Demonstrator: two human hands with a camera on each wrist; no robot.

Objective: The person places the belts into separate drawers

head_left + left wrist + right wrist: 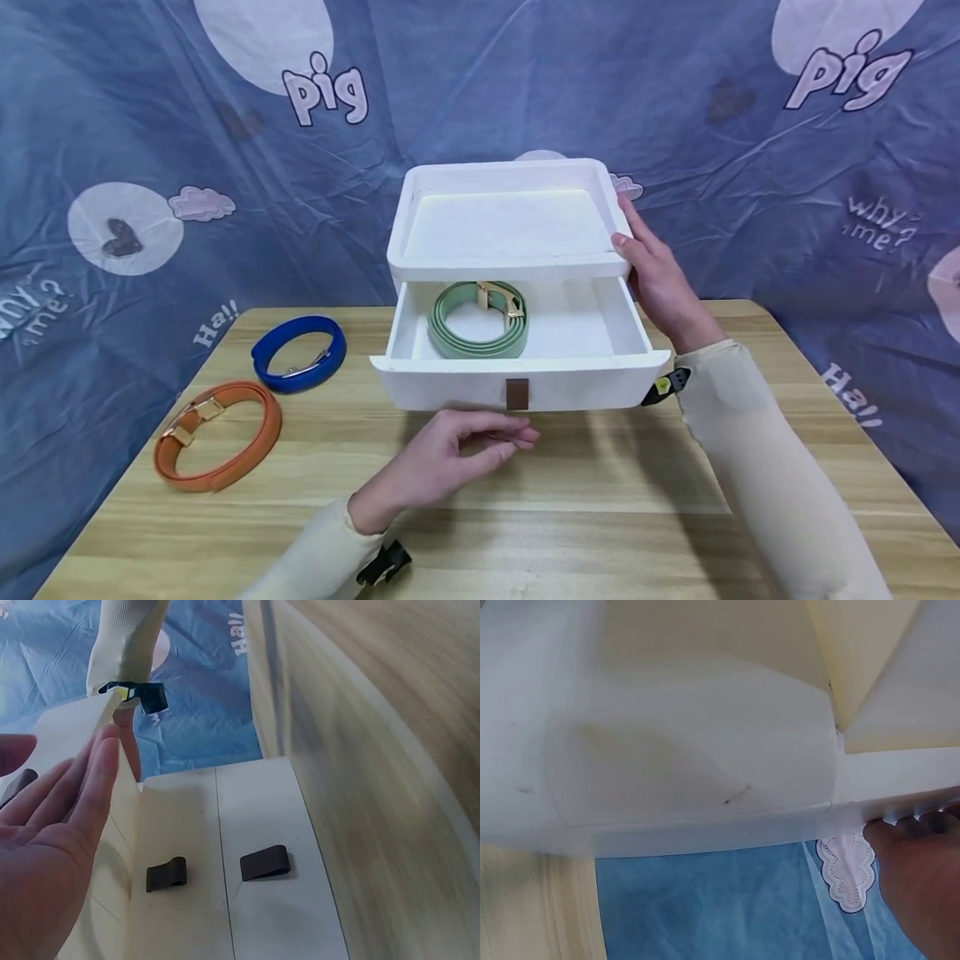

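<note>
A white drawer cabinet stands at the table's back, its top drawer pulled out. Inside that drawer lies a coiled green belt with a gold buckle. My right hand holds the cabinet's right side, thumb on the top rim and fingers along the outer wall. Just below the drawer front, near its brown pull tab, my left hand has extended fingers and holds nothing. In the left wrist view, the left hand is beside the drawer, with two closed drawer fronts visible below.
To the left on the wooden table lie a coiled blue belt and a coiled orange belt. A blue printed cloth hangs behind the table. The open drawer juts out over the tabletop.
</note>
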